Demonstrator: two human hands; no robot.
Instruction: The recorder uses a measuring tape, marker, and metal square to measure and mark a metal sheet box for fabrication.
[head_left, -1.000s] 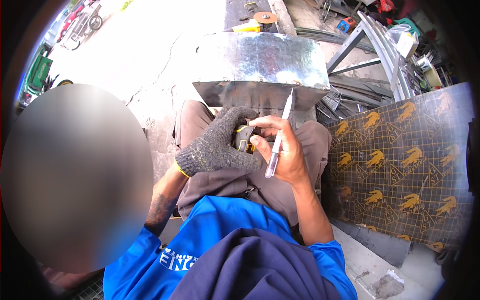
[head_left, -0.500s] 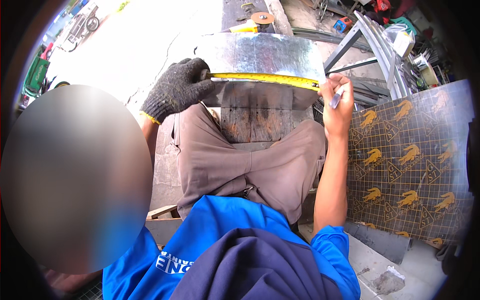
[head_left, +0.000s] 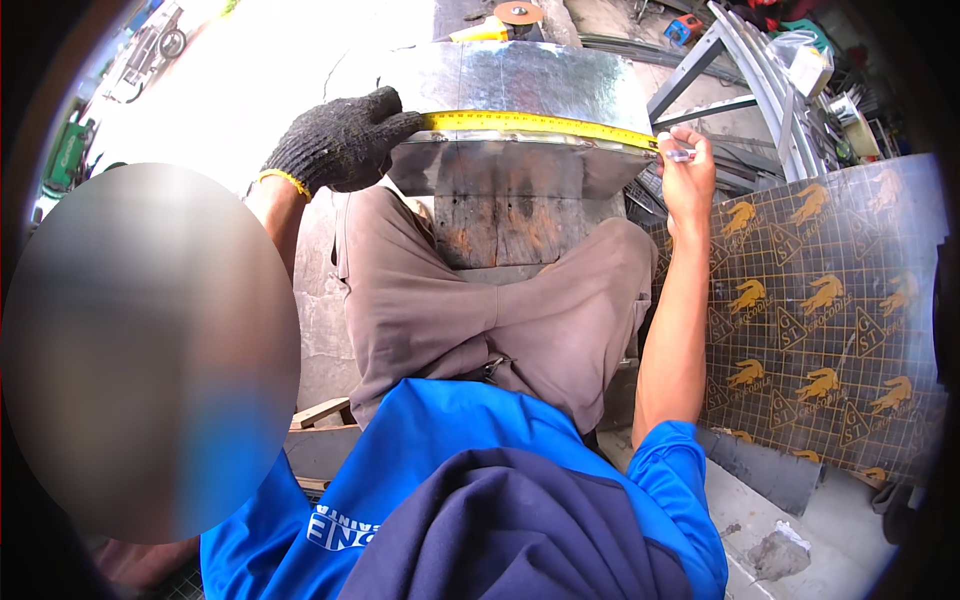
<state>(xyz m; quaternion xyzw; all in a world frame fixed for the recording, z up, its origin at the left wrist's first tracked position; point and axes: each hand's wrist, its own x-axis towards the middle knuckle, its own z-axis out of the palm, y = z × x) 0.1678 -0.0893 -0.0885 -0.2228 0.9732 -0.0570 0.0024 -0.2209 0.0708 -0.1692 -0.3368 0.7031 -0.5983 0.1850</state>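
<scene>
A yellow tape measure (head_left: 540, 126) is stretched along the near, bent edge of a shiny metal sheet (head_left: 530, 80) in front of my knees. My left hand (head_left: 335, 145), in a dark knitted glove with a yellow cuff, is closed at the tape's left end; its fingers hide whatever case is there. At the sheet's right corner, my bare right hand (head_left: 688, 190) has its fingers curled at the tape's other end. Between those fingers is a slim, pale pen (head_left: 681, 156). Under the sheet is a scorched wooden board (head_left: 510, 225).
Beyond the sheet lies a yellow angle grinder (head_left: 485, 30) with a brown disc. Grey metal frame legs (head_left: 690, 70) and metal bars are at the far right. A dark patterned panel (head_left: 820, 320) leans beside my right arm. A large blurred oval covers the left side.
The tape and both hands sit higher in the picture, with my left hand slightly further left. The pen has tipped from slanting downward to nearly level. More of the tape's marked face shows.
</scene>
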